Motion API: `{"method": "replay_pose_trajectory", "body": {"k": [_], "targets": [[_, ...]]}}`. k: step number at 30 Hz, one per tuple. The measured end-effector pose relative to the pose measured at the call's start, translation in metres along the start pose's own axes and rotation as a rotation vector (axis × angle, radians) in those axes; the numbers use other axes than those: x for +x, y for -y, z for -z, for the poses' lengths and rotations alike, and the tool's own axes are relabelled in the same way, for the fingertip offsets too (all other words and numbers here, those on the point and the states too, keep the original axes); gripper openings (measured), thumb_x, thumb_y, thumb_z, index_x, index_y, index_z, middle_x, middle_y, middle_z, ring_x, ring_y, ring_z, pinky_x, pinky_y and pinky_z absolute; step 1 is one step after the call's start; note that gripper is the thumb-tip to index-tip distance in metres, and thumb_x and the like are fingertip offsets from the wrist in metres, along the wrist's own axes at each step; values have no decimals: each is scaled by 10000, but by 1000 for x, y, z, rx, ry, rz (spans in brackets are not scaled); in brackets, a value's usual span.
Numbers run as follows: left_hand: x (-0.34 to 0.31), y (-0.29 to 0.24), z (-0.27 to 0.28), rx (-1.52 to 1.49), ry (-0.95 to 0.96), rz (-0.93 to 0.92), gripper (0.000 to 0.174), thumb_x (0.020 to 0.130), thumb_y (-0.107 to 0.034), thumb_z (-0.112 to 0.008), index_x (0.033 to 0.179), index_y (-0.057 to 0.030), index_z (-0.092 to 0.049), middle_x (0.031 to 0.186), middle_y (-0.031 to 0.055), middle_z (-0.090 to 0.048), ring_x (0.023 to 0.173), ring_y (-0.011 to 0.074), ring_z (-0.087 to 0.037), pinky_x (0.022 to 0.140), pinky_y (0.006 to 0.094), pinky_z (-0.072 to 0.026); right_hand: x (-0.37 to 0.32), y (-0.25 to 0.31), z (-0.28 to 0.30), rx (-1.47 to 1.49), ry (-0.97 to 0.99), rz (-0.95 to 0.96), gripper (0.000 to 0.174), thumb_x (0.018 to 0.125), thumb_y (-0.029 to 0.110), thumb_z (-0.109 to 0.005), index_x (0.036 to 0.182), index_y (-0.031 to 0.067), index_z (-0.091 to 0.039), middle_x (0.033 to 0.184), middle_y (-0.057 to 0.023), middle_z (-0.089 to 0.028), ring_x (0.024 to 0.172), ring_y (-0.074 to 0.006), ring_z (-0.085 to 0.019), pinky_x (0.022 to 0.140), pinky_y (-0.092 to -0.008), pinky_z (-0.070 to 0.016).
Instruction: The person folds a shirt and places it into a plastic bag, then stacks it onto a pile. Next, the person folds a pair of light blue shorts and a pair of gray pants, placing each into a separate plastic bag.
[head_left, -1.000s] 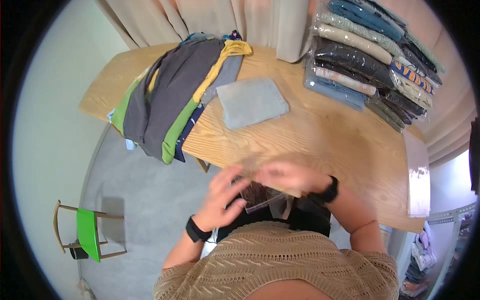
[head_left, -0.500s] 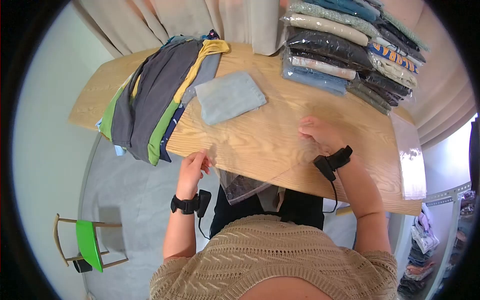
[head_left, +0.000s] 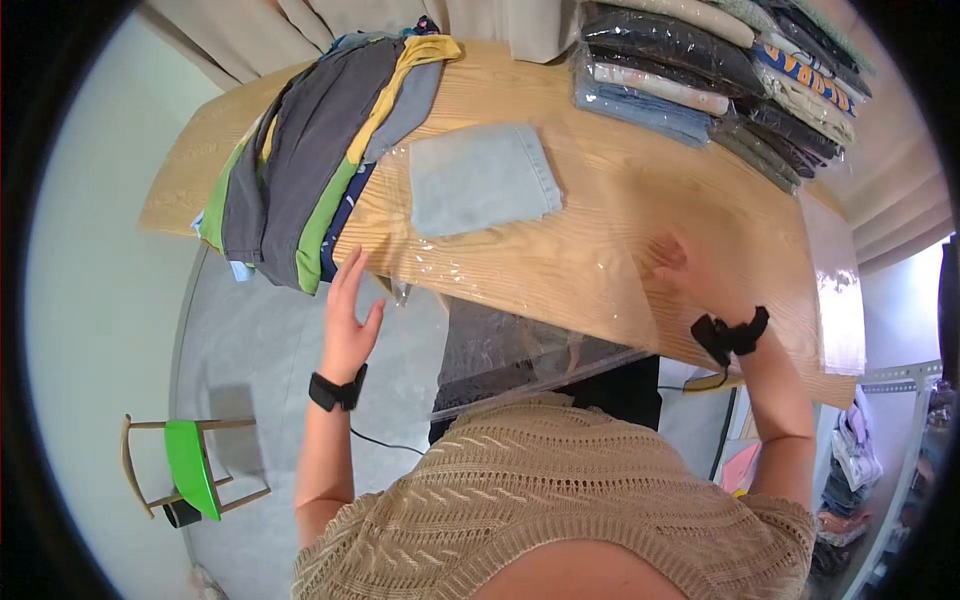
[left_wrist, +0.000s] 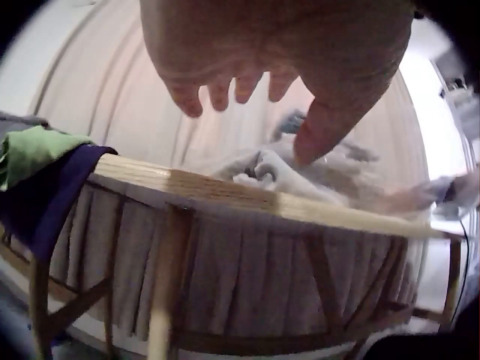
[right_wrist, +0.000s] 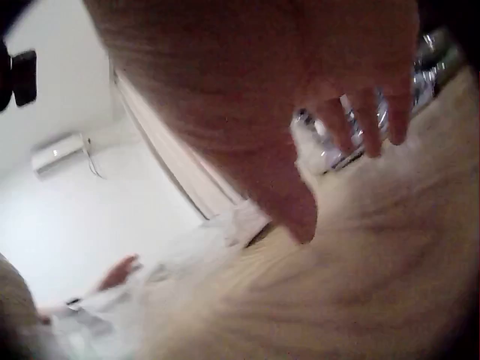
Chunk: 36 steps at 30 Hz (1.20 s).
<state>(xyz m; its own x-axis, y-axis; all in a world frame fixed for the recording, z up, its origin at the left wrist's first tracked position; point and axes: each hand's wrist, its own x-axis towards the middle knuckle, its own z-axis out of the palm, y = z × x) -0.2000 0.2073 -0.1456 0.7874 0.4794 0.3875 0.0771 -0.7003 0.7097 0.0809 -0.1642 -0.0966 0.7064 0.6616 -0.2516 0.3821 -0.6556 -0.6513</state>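
A clear plastic bag (head_left: pixel 520 268) lies spread over the table's front edge, its near end hanging in front of the person's lap. Folded light-blue denim (head_left: pixel 485 180) overlaps the bag's far part. Left of the bag, my left hand (head_left: pixel 347 325) is raised beyond the table edge with fingers straight and thumb spread; the left wrist view shows this hand (left_wrist: pixel 277 52) holding nothing. To the bag's right, my right hand (head_left: pixel 705 280) is over the tabletop, blurred in the head view. Its fingers (right_wrist: pixel 367 127) look extended in the right wrist view, with nothing gripped.
A pile of grey, yellow and green garments (head_left: pixel 310 150) drapes over the table's left side. Bagged folded clothes (head_left: pixel 680 70) are stacked at the back right. Flat clear bags (head_left: pixel 835 280) lie along the right edge. A green chair (head_left: pixel 192 468) stands on the floor at left.
Both hands have moved apart, the left to the left and the right to the right. The plastic bag, bunched near the lap before, now lies opened out wide across the table edge.
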Motion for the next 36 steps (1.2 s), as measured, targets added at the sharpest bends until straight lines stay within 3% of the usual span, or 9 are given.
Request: {"method": "replay_pose_trajectory", "body": {"k": [2,5,11,21,23,26,29,33,36], "targets": [[19,-19,1,309,97,-330,668,721,-26,-672,1333,-109,-419,1370,128,-412,1273,329,-372,1013,410,-348,11,-1,-1,-575,-259,495,624,771,89,-646,1340,101,-389,1327,-142,-444,1218,-265,-441,1012,-386,-370],[41,-20,-2,395,313,-490,697,724,-96,-689,1356,-126,-397,1439,99,-335,1331,326,-295,1080,421,-264,22,42,6,-771,-93,519,675,756,52,-614,1372,128,-349,1422,-131,-333,1349,-282,-261,1105,-407,-230],[51,-10,-15,391,454,-543,529,789,-142,-629,1297,-116,-482,1385,53,-428,1300,256,-366,1061,405,-299,56,46,-12,-814,143,771,748,690,-74,-550,1375,160,-362,1466,-72,-295,1363,-272,-244,1093,-385,-256],[48,4,-19,167,460,-379,302,900,-160,-510,1169,-49,-589,1242,110,-559,1258,282,-427,1024,400,-342,76,22,-11,-325,207,641,299,852,94,-552,1146,88,-603,1297,-98,-519,1285,-269,-379,1044,-387,-334],[50,-4,-15,-153,403,-251,307,947,-211,-445,1117,-17,-612,1135,131,-620,1156,248,-524,979,362,-378,73,10,-10,-117,113,695,214,857,93,-527,1018,69,-665,1120,-105,-630,1128,-278,-521,985,-361,-389],[41,-27,-5,-264,387,147,339,969,-244,-418,1045,0,-641,1027,100,-658,951,179,-587,867,312,-427,54,-6,-2,-203,33,695,191,889,138,-526,997,70,-668,1019,-104,-663,931,-240,-608,854,-325,-462],[30,-27,-11,-310,363,73,354,972,-249,-417,979,7,-661,942,54,-673,785,120,-558,733,266,-430,8,19,3,-30,52,312,197,910,178,-530,975,43,-659,896,-94,-671,786,-188,-611,751,-281,-472],[21,-37,-22,-435,343,132,368,971,-250,-414,912,3,-674,878,47,-680,748,114,-542,686,250,-415,-22,12,-18,303,-64,272,265,916,250,-534,876,4,-623,768,-71,-634,734,-155,-574,715,-273,-457],[17,-42,-33,-420,221,167,396,973,-254,-406,811,-2,-664,769,44,-675,696,100,-536,644,244,-409,-31,4,-40,135,-306,174,275,918,236,-526,796,-3,-587,680,-64,-599,660,-152,-550,636,-290,-441]]}}
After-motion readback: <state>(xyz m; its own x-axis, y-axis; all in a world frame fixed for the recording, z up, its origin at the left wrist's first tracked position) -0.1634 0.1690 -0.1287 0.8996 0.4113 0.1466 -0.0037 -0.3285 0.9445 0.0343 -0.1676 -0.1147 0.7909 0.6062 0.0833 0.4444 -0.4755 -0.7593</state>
